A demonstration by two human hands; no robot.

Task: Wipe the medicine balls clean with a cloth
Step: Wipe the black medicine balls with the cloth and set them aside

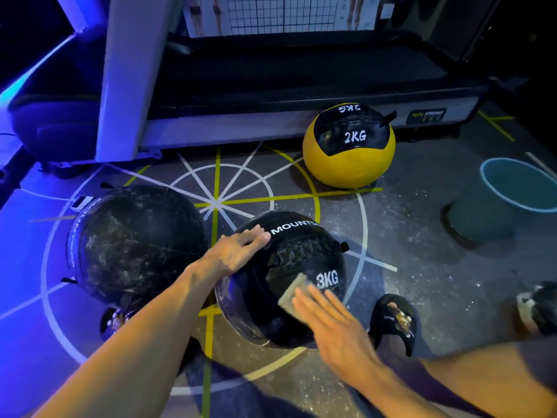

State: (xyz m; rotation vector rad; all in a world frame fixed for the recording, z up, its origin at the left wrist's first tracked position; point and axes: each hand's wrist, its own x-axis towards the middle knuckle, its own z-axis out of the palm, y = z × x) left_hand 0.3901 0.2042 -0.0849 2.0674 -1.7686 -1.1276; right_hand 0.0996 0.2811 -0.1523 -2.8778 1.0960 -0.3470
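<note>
Plainly the wiping belonged to the black 3KG ball [280,282], which sat on the marked floor [407,224] near the middle. The left hand [238,251] lay flat, fingers straight, on its far-left crown, steadying it. The right hand [328,321] pressed a pale cloth [294,292] against the near face beside the white lettering, fingers straight over the cloth, not curled around it. To do this well, I judged, the left hand needed to hold the ball from rolling while the cloth ran in overlapping strokes, the ball being turned to reach its dusty underside. A larger black ball [135,245], streaked white and seemingly unwiped, rested just to the left, close enough to crowd any turning. A yellow 2KG ball [349,146] stood farther off to the right, against the treadmill base [271,95]. A teal bucket [512,200] stood at far right, well apart, probably for rinsing. A slippered foot [394,324] was planted just right of the 3KG ball, in the way of rolling it there. White dust on the floor could soil cleaned surfaces again.
</note>
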